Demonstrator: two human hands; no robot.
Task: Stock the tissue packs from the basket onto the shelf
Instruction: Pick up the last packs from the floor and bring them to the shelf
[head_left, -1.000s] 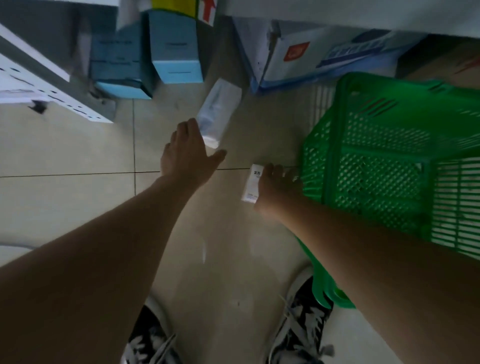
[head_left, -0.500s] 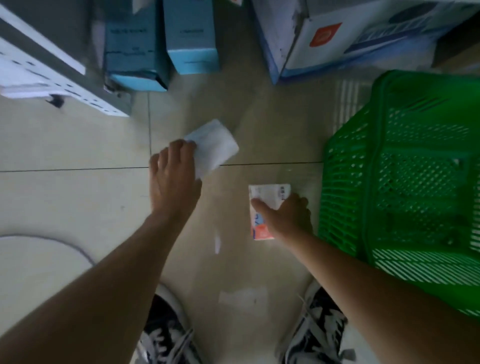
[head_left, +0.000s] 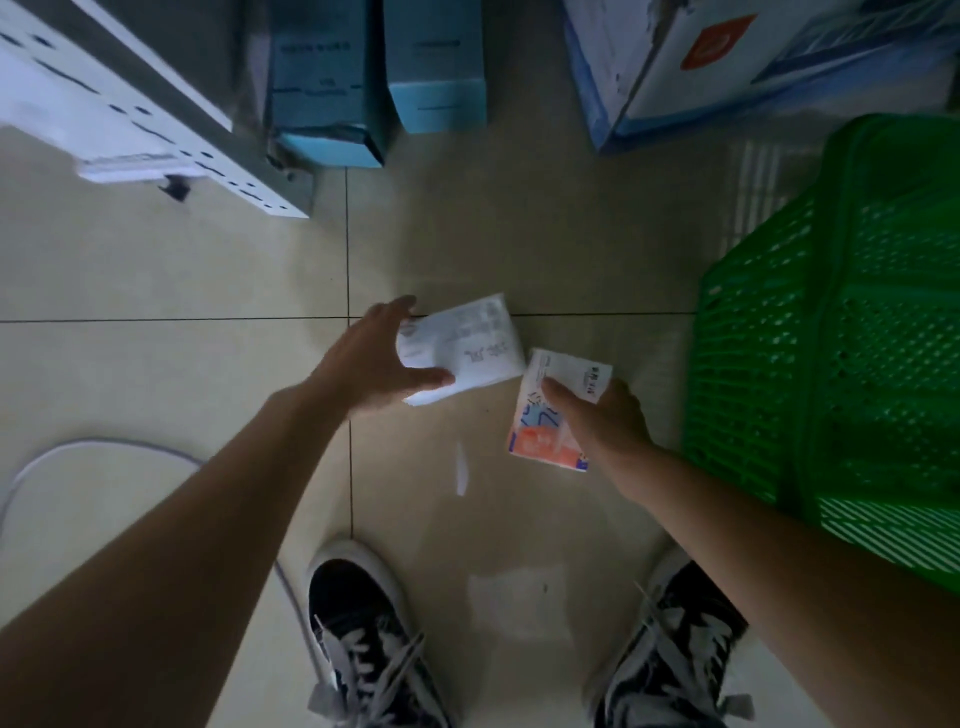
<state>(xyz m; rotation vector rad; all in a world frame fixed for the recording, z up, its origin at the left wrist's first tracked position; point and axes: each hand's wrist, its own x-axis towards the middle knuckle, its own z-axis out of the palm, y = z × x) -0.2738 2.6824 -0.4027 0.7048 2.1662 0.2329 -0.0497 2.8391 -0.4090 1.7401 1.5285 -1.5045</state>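
Two tissue packs were in view, one per hand. The left hand (head_left: 374, 364) had its fingers (head_left: 387, 312) clamped on a white tissue pack (head_left: 467, 348), thumb across the near face and the rest curled over the far edge. The right hand (head_left: 602, 415) had its fingers clamped on a printed tissue pack (head_left: 545, 431) with an orange band at its near end — the thumb lay on top, the other fingers were hidden beneath. The corners of the two packs met or nearly met between the hands; I could not tell whether they touched.

One green basket (head_left: 831, 364) stood just right of the right-hand fingers; what could be seen of its inside showed nothing but mesh, and the rest ran out of frame.

Beyond the fingers stood two blue boxes (head_left: 374, 78) and one larger white-and-blue carton (head_left: 701, 67). Far left of the left-hand fingers lay the white perforated edge of the shelf (head_left: 130, 130). Bare floor (head_left: 156, 270) lay open between fingers and shelf — two shoes (head_left: 363, 639) below, a grey cable (head_left: 78, 452) curving at left.
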